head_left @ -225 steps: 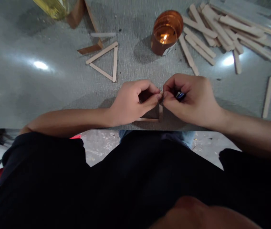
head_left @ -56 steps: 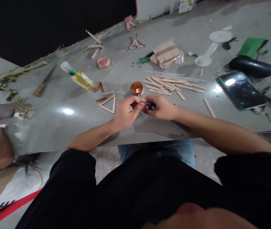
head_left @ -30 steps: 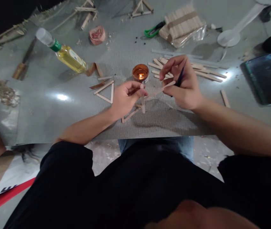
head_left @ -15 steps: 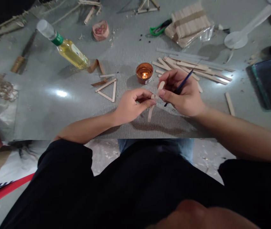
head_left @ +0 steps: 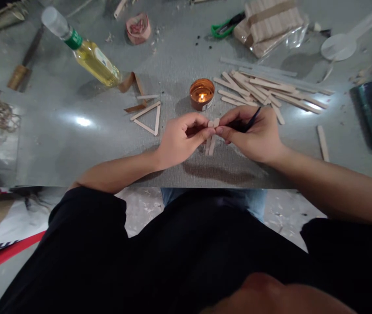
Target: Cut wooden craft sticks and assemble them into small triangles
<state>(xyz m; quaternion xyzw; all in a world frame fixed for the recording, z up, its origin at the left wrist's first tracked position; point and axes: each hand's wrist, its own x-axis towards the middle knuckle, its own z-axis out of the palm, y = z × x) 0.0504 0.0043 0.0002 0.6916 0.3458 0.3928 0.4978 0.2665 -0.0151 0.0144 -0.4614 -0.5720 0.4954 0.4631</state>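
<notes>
Over the table (head_left: 64, 157), the left hand (head_left: 181, 140) and right hand (head_left: 256, 136) nearly meet, each closed in a pinch. A candle (head_left: 202, 94) burns just beyond. At the fingertips, one apiece, are left stick (head_left: 210, 124) and right stick (head_left: 216, 122), side by side; the right also holds (tucked in its fingers) a tool (head_left: 253, 119).

Plain black short-sleeved shirt (head_left: 186, 253) over light blue jeans (head_left: 256, 206).

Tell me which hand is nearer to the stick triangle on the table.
Left. The left hand is just to the right of the stick triangle and slightly closer to the body; the right hand is farther right, beyond the left one.
</notes>
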